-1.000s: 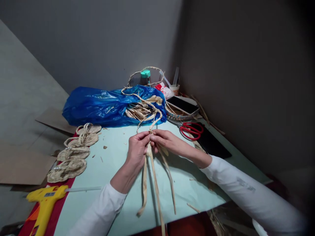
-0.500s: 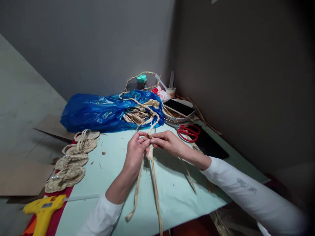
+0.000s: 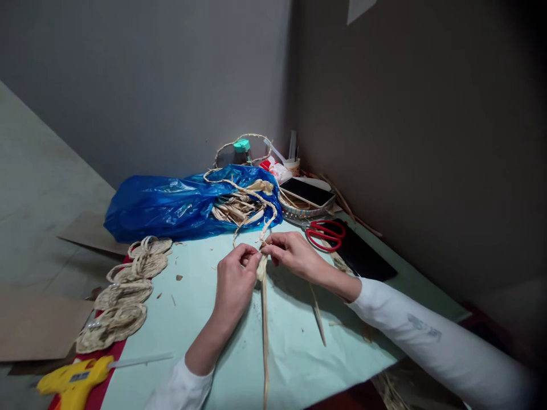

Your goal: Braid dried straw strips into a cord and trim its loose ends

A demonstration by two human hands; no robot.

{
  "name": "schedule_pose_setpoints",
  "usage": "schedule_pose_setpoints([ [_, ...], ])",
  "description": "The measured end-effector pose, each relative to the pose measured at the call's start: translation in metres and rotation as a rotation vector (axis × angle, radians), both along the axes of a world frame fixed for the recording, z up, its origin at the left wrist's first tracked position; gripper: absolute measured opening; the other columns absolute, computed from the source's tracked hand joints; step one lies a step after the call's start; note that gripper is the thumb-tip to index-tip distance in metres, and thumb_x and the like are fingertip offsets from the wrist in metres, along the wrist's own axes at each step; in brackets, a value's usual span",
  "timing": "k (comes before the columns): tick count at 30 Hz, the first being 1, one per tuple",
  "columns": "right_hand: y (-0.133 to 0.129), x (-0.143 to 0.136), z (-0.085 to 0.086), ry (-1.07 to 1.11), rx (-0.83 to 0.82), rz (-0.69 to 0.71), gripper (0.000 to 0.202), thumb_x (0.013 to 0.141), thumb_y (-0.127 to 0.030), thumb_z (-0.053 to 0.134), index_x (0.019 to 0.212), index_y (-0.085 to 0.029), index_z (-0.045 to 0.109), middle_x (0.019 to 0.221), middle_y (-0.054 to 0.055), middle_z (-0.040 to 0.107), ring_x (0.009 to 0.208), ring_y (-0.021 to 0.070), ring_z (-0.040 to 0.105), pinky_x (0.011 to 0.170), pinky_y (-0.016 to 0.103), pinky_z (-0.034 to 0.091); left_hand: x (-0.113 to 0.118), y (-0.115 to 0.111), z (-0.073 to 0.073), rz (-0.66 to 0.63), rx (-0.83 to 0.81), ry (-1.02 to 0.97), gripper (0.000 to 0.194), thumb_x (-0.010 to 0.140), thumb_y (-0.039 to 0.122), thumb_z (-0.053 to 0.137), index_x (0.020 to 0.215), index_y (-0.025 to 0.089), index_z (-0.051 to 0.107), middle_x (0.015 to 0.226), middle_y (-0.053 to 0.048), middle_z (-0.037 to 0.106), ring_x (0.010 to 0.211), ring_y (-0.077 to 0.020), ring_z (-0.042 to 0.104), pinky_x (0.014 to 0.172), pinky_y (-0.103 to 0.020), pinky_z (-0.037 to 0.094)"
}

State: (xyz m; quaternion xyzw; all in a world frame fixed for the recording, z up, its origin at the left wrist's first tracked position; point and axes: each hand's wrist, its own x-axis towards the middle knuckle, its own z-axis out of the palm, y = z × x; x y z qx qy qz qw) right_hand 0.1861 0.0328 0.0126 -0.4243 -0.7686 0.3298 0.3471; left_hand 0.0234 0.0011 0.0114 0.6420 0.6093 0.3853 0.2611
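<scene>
Both hands meet over the middle of the table at the lower end of a pale dried-fibre braid [image 3: 269,219]. My left hand [image 3: 235,279] is closed, thumb and fingertips pinching the strands at the braid's end. My right hand [image 3: 293,256] pinches the same spot from the other side, thumb against forefinger. A long flat fibre strip [image 3: 265,330] hangs from beneath the fingers toward the table's front edge. Upward, the finished braid runs over the blue plastic bag [image 3: 166,202] and curls into a loop at the back. The fingers partly hide the crossing of the strands.
Dried fibre strips [image 3: 237,208] spill from the bag's mouth. Red-handled scissors [image 3: 325,235] and a dark flat panel lie right, below a phone [image 3: 307,192] on a round basket. Woven slippers [image 3: 123,293] line the left edge, above a yellow glue gun [image 3: 77,380].
The strip that hung below my left hand is gone from there; a strand now curves up behind that hand. Both hands stay at the braid's end. The view has tilted slightly upward.
</scene>
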Motion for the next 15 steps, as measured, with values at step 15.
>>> schedule_pose_setpoints([
  [15, 0.002, 0.003, 0.000, 0.305, -0.185, 0.105, 0.023, 0.085, -0.025, 0.057, 0.068, -0.013, 0.065, 0.062, -0.001, 0.059, 0.052, 0.0090, 0.048, 0.051, 0.021, 0.035, 0.021, -0.022, -0.003, 0.047, 0.144, -0.160, 0.015, 0.086, 0.031, 0.057, 0.081, 0.018, 0.064, 0.071, -0.002, 0.062, 0.054, -0.0134, 0.058, 0.052, -0.024, 0.045],
])
